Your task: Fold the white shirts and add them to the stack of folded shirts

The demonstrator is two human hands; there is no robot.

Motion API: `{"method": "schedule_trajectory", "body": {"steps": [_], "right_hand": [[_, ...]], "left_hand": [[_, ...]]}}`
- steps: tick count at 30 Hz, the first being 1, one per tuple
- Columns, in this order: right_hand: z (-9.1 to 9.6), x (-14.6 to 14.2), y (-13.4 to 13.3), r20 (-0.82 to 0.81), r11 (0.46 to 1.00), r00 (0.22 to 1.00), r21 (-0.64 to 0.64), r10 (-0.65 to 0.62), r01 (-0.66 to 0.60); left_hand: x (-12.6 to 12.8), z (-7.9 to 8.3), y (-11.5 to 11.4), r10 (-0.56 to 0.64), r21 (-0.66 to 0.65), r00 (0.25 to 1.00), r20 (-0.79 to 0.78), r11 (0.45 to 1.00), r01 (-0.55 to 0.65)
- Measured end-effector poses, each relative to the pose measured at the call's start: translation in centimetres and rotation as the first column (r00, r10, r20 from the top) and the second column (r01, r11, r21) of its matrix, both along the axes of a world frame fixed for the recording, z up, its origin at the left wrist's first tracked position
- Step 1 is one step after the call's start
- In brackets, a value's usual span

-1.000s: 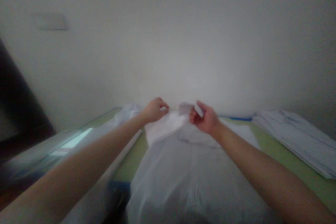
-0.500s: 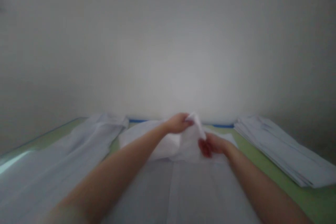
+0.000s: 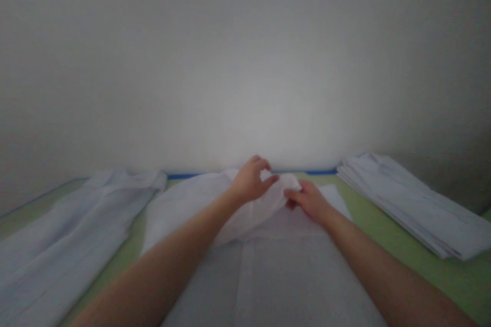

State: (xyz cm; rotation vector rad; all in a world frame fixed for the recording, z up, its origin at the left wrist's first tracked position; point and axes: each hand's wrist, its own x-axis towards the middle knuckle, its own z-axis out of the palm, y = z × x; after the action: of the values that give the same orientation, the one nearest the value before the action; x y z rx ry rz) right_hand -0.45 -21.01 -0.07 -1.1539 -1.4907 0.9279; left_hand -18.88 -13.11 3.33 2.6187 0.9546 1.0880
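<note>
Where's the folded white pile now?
In the head view, the folded white pile lies on the green tabletop at the right, right of the right hand.

White cloth (image 3: 284, 265) between my right fingers (image 3: 294, 198): thin, matt, slightly sheer, softly creased. Folded stack (image 3: 414, 199): matt, fabric-like. Green table surface (image 3: 362, 204): matt. Wall (image 3: 245, 61): smooth-looking, matt.

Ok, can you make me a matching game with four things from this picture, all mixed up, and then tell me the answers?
1. right hand
2. tabletop
3. table edging
4. folded pile

A. green
B. pinching white cloth
C. white and layered, to the right of both hands
D. blue

Right pairs: 1-B, 2-A, 3-D, 4-C
</note>
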Motion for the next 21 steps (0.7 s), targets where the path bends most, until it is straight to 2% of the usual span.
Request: {"method": "schedule_trajectory", "body": {"steps": [3,5,11,16,18,21], "right_hand": [[-0.4,-0.5,0.1,-0.012,0.993,0.994,0.038,-0.112,0.112],[-0.9,-0.4,0.2,-0.049,0.99,0.992,0.076,-0.116,0.119],[-1.6,0.5,0.3,-0.318,0.984,0.939,0.157,0.134,-0.087],[-0.7,-0.2,-0.2,-0.175,0.985,0.984,0.174,0.011,0.02],[-0.6,-0.5,-0.2,-0.139,0.977,0.99,0.211,0.002,0.027],[-0.9,-0.6,-0.1,-0.113,0.972,0.994,0.235,0.011,0.016]], "left_hand": [[0.5,0.0,-1.1,-0.164,-0.206,0.984,-0.076,0.968,0.146],[1.0,-0.3,-1.6,-0.256,-0.304,0.965,-0.062,0.926,0.226],[1.6,-1.3,-1.0,-0.309,-0.463,0.945,0.104,0.826,0.321],[2.0,-2.1,-0.2,-0.29,-0.564,0.916,0.276,0.723,0.399],[2.1,-2.3,-0.3,-0.304,-0.577,0.893,0.333,0.683,0.448],[1.9,-2.4,-0.3,-0.361,-0.563,0.866,0.347,0.658,0.5]]}}
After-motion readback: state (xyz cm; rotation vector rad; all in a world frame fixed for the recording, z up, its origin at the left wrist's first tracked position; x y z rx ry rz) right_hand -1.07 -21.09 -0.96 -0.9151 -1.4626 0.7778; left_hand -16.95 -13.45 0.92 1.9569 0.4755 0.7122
